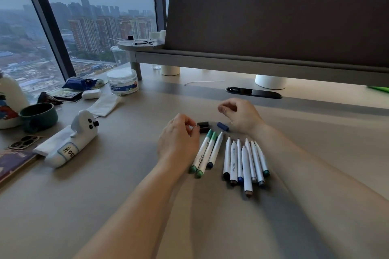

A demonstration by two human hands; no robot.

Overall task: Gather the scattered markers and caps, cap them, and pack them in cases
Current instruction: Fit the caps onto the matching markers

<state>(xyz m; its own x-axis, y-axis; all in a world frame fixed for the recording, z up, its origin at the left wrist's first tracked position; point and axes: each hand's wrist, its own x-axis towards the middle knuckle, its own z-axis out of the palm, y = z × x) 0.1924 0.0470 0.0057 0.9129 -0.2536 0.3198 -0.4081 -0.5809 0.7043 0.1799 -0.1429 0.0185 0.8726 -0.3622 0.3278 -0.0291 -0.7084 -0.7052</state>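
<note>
Three white markers (207,151) lie side by side in front of my left hand (179,139); two wear green caps and the third shows a bare tip. To their right lies a bunch of several uncapped white markers (244,162). Two dark caps (203,126) rest just beyond the markers, against my left fingertips, which pinch what looks like a small grey cap (194,126). A blue cap (222,126) lies on the desk under my right hand (240,115), whose fingers are curled with nothing visible in them. A white dog-shaped pencil case (71,145) lies to the left.
Left of the case are a phone (24,142), a dark green mug (39,114), a white bottle (10,99), a folded cloth (104,104) and a clear round tub (122,82). A grey divider screen (273,27) stands behind on white feet. A person sits beyond it.
</note>
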